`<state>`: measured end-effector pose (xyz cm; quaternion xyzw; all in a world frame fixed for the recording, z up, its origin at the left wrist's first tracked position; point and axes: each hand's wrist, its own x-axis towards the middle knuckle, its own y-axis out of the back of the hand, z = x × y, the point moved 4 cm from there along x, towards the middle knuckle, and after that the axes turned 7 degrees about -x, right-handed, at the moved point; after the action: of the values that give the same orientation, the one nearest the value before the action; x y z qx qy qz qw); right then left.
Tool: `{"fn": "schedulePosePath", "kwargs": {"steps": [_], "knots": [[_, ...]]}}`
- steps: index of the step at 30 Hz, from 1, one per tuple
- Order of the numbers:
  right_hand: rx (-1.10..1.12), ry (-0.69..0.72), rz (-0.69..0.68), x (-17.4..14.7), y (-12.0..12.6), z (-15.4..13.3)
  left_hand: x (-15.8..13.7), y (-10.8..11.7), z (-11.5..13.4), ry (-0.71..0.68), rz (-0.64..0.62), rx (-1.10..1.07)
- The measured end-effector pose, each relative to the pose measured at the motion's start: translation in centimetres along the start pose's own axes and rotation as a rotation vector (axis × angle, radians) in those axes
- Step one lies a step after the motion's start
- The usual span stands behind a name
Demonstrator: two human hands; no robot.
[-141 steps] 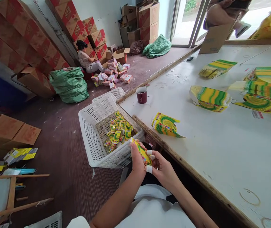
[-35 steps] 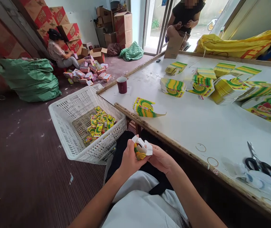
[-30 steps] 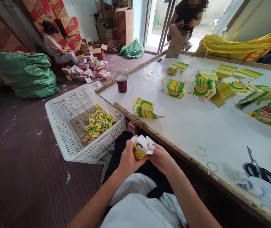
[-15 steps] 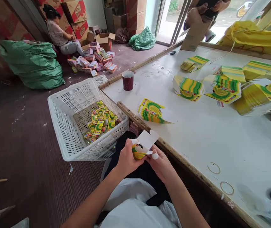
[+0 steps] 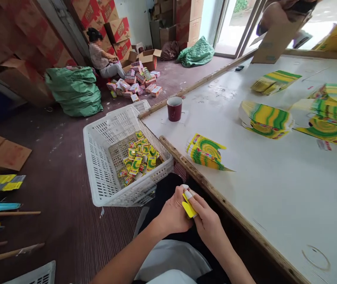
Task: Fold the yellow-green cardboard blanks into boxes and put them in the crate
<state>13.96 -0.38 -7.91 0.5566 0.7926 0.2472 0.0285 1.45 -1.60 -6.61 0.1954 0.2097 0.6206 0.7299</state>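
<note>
Between my two hands, over my lap, is a small yellow carton (image 5: 188, 209), mostly covered by my fingers. My left hand (image 5: 174, 211) is wrapped around its left side. On the right side my right hand (image 5: 205, 213) presses it, with a white covering on a fingertip. A white plastic crate (image 5: 90, 165) stands on the floor to the left, with several small yellow-green cartons (image 5: 135, 165) lying in it. On the table edge ahead lies a fanned stack of flat yellow-green cartons (image 5: 205, 152).
A maroon mug (image 5: 174, 109) stands on the white table (image 5: 263, 189), near its wooden rim. More carton stacks (image 5: 270, 118) lie at the right. Beyond are a green sack (image 5: 73, 92), a seated person (image 5: 106, 57) beside piled pink boxes, and an upright cardboard box (image 5: 274, 45).
The raised white flap of the carton no longer shows; the carton is now closed up between my fingers, its yellow side visible. The head view has turned left.
</note>
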Motion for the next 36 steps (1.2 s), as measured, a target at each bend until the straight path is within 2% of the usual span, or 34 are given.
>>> {"fn": "schedulePosePath", "kwargs": {"steps": [4, 8, 11, 15, 20, 23, 28, 33, 36], "knots": [[-0.095, 0.100, 0.112, 0.9, 1.4, 0.9, 0.1, 2.0, 0.5, 0.080, 0.144, 0.098], [-0.178, 0.216, -0.013, 1.6, 2.0, 0.0, 0.2, 4.1, 1.7, 0.102, 0.175, 0.081], [-0.229, 0.235, -0.071, 1.9, 2.2, -0.6, 0.3, 5.0, 2.5, 0.067, 0.186, 0.093], [-0.255, 0.239, -0.065, 2.5, 3.4, -1.1, 0.8, 5.6, 3.2, 0.027, 0.177, 0.081], [-0.250, 0.310, -0.091, 3.2, 5.3, -1.9, 1.4, 6.2, 4.0, 0.009, 0.138, 0.046], [-0.244, 0.320, -0.105, 3.2, 5.3, -2.1, 1.3, 6.2, 4.4, -0.028, 0.153, 0.069], [-0.251, 0.276, -0.040, 3.0, 4.6, -1.9, 1.2, 6.1, 4.4, -0.051, 0.177, 0.076], [-0.156, 0.306, -0.163, 2.9, 4.7, -2.3, 1.2, 6.4, 4.4, -0.060, 0.150, 0.041], [-0.075, 0.259, -0.122, 2.9, 4.6, -2.2, 1.2, 6.2, 4.3, -0.046, 0.186, -0.075]]}}
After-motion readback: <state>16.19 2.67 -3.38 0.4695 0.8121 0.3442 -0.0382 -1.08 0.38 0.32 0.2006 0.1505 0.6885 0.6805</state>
